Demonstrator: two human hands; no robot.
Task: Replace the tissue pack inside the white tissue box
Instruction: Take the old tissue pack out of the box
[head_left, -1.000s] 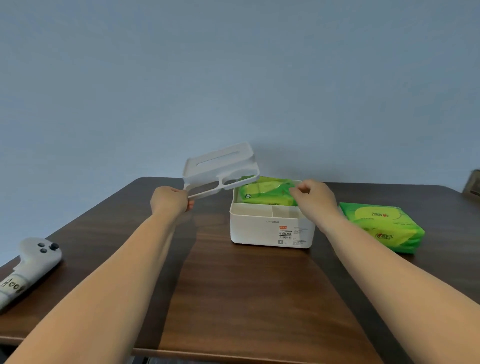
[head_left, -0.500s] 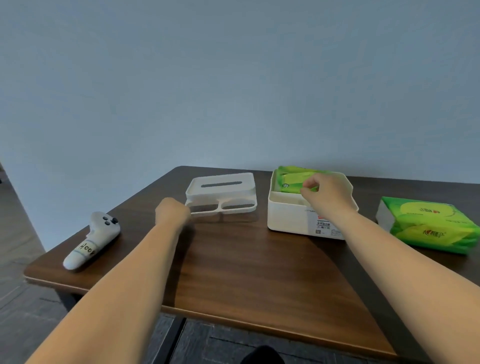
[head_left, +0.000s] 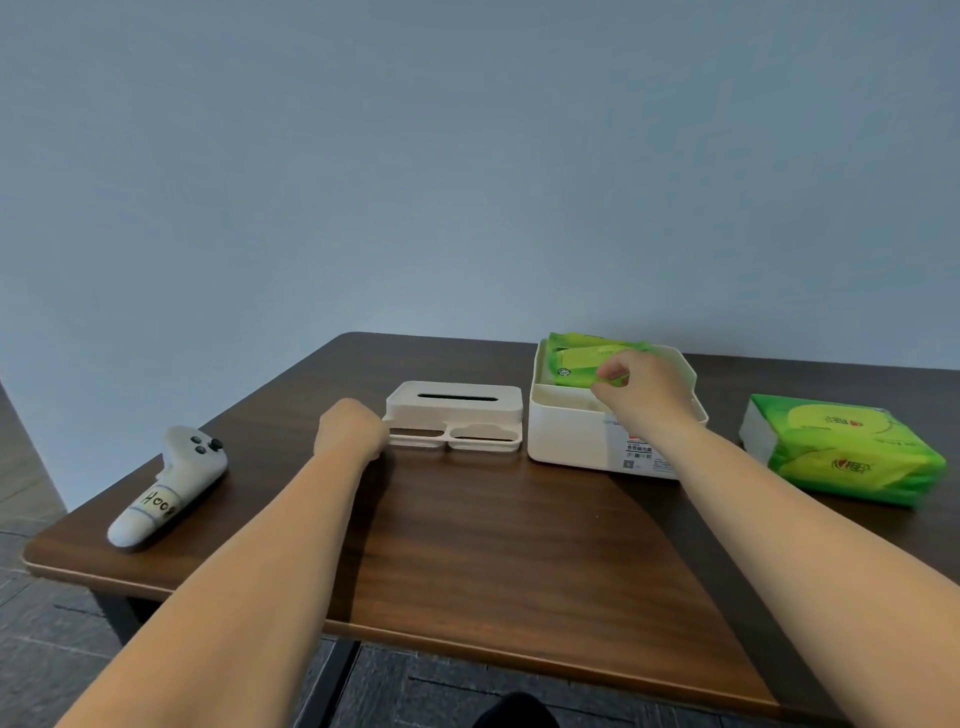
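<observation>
The white tissue box (head_left: 571, 441) stands open on the dark wooden table (head_left: 493, 545). A crumpled green tissue pack (head_left: 576, 358) sits in its rear compartment. My right hand (head_left: 641, 395) reaches over the box's front and pinches the near edge of that pack. The box's white lid (head_left: 457, 413), with a slot on top, lies flat on the table to the left of the box. My left hand (head_left: 350, 431) is closed at the lid's left corner, touching it. A full green tissue pack (head_left: 841, 449) lies to the right of the box.
A white handheld controller (head_left: 166, 486) with dark buttons lies near the table's left edge. The table's front edge runs across the lower view, with dark floor below it. A plain blue-grey wall rises behind the table.
My left hand lifted the lid off the box, carried it left and set it down on the table. My right hand stayed on the pack in the box. The view shifted left and down.
</observation>
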